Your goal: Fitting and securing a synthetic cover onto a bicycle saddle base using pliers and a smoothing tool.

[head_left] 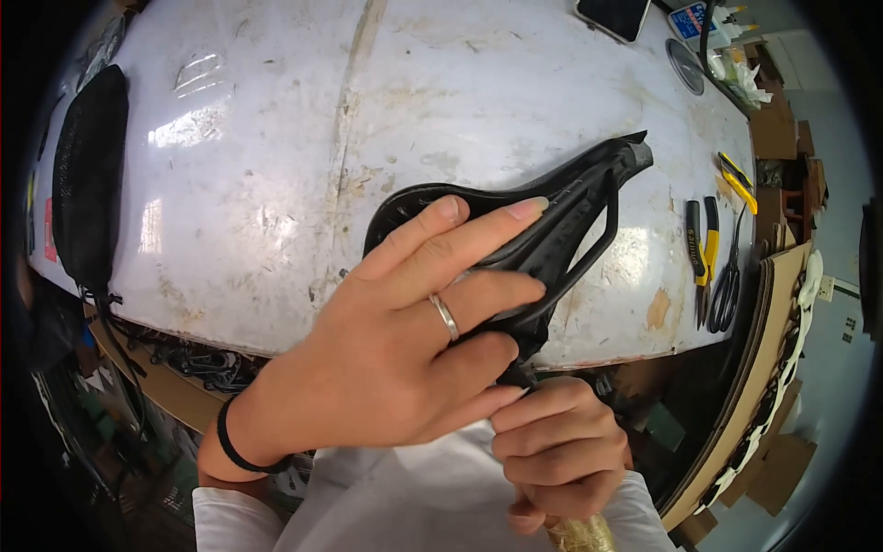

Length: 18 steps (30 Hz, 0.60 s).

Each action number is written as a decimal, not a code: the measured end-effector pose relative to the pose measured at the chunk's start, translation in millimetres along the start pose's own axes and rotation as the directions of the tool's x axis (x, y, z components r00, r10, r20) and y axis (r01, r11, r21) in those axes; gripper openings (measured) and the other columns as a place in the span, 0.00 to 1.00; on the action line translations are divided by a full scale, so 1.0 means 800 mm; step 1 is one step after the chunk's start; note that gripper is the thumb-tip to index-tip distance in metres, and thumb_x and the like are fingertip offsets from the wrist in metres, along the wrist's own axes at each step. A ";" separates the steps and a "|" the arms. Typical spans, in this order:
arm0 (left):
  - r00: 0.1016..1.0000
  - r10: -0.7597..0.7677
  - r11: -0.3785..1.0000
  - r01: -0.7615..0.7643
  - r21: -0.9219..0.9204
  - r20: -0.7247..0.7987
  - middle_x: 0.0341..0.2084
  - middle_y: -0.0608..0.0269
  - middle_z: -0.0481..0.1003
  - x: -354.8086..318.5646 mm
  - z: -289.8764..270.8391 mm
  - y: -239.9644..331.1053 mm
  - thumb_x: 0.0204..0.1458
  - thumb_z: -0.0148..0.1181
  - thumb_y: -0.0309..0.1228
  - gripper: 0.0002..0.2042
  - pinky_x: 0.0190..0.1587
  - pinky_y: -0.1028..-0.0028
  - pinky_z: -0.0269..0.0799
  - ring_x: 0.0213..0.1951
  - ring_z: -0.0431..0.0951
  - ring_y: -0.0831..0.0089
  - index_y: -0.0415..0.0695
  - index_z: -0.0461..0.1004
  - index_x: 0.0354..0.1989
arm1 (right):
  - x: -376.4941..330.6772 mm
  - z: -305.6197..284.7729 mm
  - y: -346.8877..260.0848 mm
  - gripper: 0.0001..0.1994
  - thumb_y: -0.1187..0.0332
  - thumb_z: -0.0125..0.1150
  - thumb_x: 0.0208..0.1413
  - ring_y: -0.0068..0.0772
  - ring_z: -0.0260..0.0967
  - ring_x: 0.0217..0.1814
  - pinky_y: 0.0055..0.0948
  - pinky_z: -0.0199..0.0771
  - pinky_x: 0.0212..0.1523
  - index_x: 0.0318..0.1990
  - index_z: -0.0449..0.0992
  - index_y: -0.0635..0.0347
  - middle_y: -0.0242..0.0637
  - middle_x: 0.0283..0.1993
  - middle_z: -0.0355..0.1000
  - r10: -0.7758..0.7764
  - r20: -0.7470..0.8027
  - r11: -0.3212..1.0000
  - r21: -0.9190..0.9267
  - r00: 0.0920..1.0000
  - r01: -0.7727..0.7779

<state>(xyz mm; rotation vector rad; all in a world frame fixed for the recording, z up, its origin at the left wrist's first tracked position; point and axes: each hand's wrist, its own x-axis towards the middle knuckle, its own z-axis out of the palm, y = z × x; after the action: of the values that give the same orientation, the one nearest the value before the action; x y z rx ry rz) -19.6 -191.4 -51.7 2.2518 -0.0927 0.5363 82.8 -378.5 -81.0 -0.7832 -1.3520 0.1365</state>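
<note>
At the far left, about nine o'clock on the worn white table (276,138), lies a long black mesh pad (89,175), its lower end hanging over the near edge, where a tangle of black straps (198,363) shows beneath the tabletop. Moving toward the middle, the left hand (405,340) comes in from seven o'clock with a black band (241,451) on the wrist and a silver ring (445,316) on one finger; its fingers are spread and laid flat over the underside of a black bicycle saddle (561,230), pressing it down against the table. The saddle sits just right of centre, at the table's near edge, lying upside down with its rails up and one end pointing toward two o'clock. Below it, at five to six o'clock, the right hand (556,451) is curled into a closed fist right against the saddle's near end, touching the left hand's fingertips; what it is clamped around is hidden by the fingers, so I cannot tell. Farther right, at three o'clock, yellow-handled pliers (701,253) and black scissors (727,285) lie side by side, with a yellow utility knife (738,181) just above them. At one o'clock, on the far edge, rests a dark phone (614,16) and a round grey disc (685,66).
</note>
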 end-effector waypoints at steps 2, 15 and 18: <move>1.000 -0.008 1.000 0.008 0.028 -0.015 0.53 0.59 0.82 0.002 0.003 0.007 0.44 0.79 0.34 0.11 0.56 0.39 0.68 0.69 0.75 0.40 0.45 0.80 0.27 | 0.002 0.002 -0.002 0.17 0.70 0.70 0.62 0.31 0.69 0.15 0.37 0.82 0.24 0.27 0.66 0.60 0.35 0.20 0.72 -0.013 0.008 1.000 -0.026 1.000 0.013; 0.976 0.161 0.952 -0.114 0.286 -0.146 0.49 0.58 0.83 -0.009 0.032 -0.003 0.49 0.76 0.32 0.15 0.59 0.39 0.74 0.65 0.79 0.37 0.43 0.71 0.26 | 0.011 -0.007 -0.013 0.16 0.70 0.74 0.56 0.39 0.72 0.21 0.44 0.85 0.33 0.28 0.68 0.62 0.41 0.26 0.74 0.022 0.285 0.997 -0.081 0.958 0.001; 0.979 0.142 0.957 -0.098 0.272 -0.146 0.48 0.58 0.83 -0.009 0.031 -0.001 0.50 0.75 0.32 0.15 0.61 0.38 0.74 0.66 0.78 0.37 0.43 0.71 0.26 | 0.004 -0.006 -0.021 0.19 0.66 0.76 0.58 0.34 0.71 0.18 0.39 0.85 0.29 0.28 0.67 0.59 0.36 0.22 0.73 -0.039 0.289 0.992 -0.105 0.956 0.072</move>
<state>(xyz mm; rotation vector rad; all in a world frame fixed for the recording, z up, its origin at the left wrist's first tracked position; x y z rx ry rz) -17.1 -209.7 -70.3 2.4599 -0.0792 0.8408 82.4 -391.8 -68.6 -0.8436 -1.6680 0.1322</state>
